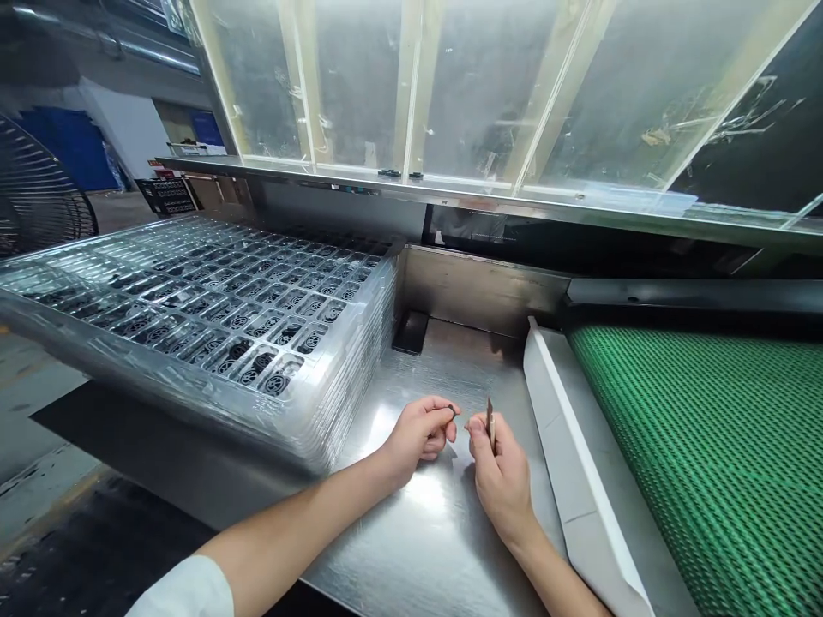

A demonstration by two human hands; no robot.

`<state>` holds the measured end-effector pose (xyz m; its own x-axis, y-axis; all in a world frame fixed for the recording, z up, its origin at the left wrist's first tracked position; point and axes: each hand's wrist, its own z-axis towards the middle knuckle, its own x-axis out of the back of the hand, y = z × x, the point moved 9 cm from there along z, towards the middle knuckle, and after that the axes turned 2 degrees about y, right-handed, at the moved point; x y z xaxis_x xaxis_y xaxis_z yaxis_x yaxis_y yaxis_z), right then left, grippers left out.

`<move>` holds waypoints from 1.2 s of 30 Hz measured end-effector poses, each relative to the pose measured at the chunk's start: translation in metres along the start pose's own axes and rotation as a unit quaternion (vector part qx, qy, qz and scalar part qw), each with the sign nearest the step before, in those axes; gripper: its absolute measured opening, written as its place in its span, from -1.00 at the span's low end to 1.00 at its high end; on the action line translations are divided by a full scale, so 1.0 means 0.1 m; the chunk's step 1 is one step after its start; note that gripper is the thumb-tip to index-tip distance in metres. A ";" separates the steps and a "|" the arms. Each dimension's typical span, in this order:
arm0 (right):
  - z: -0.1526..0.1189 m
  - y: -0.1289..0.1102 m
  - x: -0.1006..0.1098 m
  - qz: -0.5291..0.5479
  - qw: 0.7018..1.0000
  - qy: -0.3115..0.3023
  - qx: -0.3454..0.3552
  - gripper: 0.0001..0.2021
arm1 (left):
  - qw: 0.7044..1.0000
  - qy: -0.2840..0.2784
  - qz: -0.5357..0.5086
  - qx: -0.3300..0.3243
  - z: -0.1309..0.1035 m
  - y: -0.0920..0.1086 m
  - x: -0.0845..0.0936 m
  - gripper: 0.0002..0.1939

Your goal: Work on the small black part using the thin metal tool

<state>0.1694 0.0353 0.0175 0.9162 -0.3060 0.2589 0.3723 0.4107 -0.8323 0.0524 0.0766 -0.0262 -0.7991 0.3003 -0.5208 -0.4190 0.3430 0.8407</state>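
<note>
Over the steel worktop (411, 514), my left hand (421, 437) is closed, pinching a small dark round part (453, 412) between thumb and fingertips. Just to its right, my right hand (501, 467) is wrapped round a thin, flat brown blade-like tool (489, 416) that points upward. A narrow gap separates the two hands. Left of them rises a stack of clear plastic trays (340, 377); the top one has rows of pockets with small black parts (278, 383) in them. The tool's lower end is hidden in my right palm.
A white angled guard (572, 463) runs along the worktop's right side, beside a green mesh conveyor belt (713, 428). Behind is a low steel wall (476, 287) with a dark rectangular opening (410, 332) near its foot. Clear panels (476, 94) slope overhead. A fan (39, 188) stands far left.
</note>
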 end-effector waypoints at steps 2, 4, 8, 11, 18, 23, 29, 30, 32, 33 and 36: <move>-0.01 0.03 0.00 0.005 1.000 0.007 -0.003 -0.63 | 0.999 0.019 -0.030 0.015 0.02 -0.03 0.05 -0.61; -0.01 0.07 0.00 0.013 1.000 0.012 -0.004 -0.69 | 0.996 0.037 -0.070 0.029 0.04 -0.06 0.11 -0.64; -0.03 0.00 -0.10 -0.001 0.999 -0.035 0.041 -0.81 | 0.985 0.087 -0.144 0.034 0.08 -0.12 0.22 -0.78; -0.09 -0.15 -0.21 -0.019 0.990 -0.085 0.106 -0.85 | 0.976 0.119 -0.181 0.016 0.08 -0.12 0.26 -0.89; -0.16 -0.15 -0.38 -0.066 0.981 -0.130 0.125 -0.71 | 0.976 0.084 -0.199 0.001 0.00 -0.12 0.14 -0.78; -0.16 -0.09 -0.41 -0.067 0.979 -0.148 0.120 -0.72 | 0.974 0.060 -0.218 -0.002 -0.02 -0.13 0.09 -0.73; -0.14 -0.10 -0.40 -0.044 0.983 -0.150 0.095 -0.84 | 0.972 0.054 -0.230 -0.001 0.01 -0.18 0.12 -0.77; -0.14 -0.10 -0.40 -0.039 0.983 -0.152 0.090 -0.85 | 0.972 0.053 -0.231 -0.002 0.02 -0.18 0.13 -0.79; -0.14 -0.08 -0.41 -0.032 0.983 -0.159 0.082 -0.85 | 0.972 0.050 -0.231 -0.004 0.03 -0.20 0.13 -0.81; -0.14 -0.07 -0.41 -0.032 0.983 -0.161 0.077 -0.84 | 0.972 0.048 -0.231 -0.005 0.03 -0.20 0.13 -0.82; -0.15 -0.02 -0.41 -0.046 0.984 -0.161 0.067 -0.78 | 0.973 0.044 -0.224 -0.005 0.03 -0.20 0.12 -0.82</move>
<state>0.1290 0.0346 0.0010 0.8689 -0.0678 0.4904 0.4525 0.5105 -0.7312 0.0521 0.0760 -0.0497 -0.5684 0.0445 -0.8216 -0.7383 0.4130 0.5332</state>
